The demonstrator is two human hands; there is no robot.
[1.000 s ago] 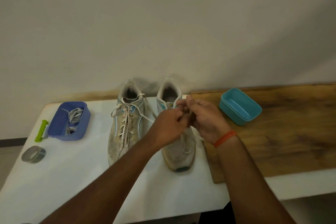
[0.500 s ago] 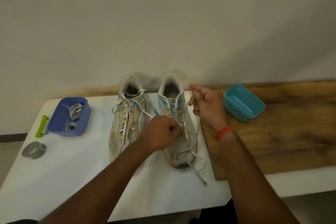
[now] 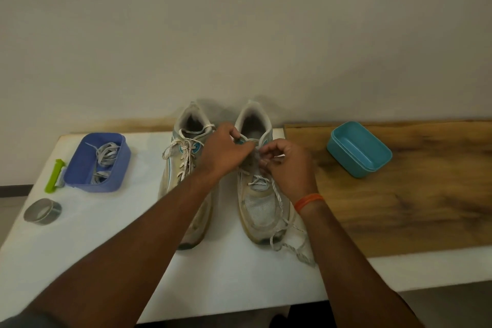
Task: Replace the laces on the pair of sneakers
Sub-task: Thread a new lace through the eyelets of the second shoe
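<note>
Right sneaker (image 3: 259,194) stands on the white counter (image 3: 106,247), toe toward the person, just right of the laced left sneaker (image 3: 183,168); its old lace (image 3: 277,194) is loose at the upper eyelets, tails trailing past the toe. Left hand (image 3: 223,153) grips the tongue top; right hand (image 3: 288,165), just right of it, pinches the lace, grip narrow. Judgement: keep the tongue steadied, draw the lace one eyelet at a time.

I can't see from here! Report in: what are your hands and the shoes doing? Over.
Both hands pinching the lace at the right sneaker, top eyelets. Lace half out, ends trailing past the toe. Left sneaker laced. Nothing blocking.
</note>
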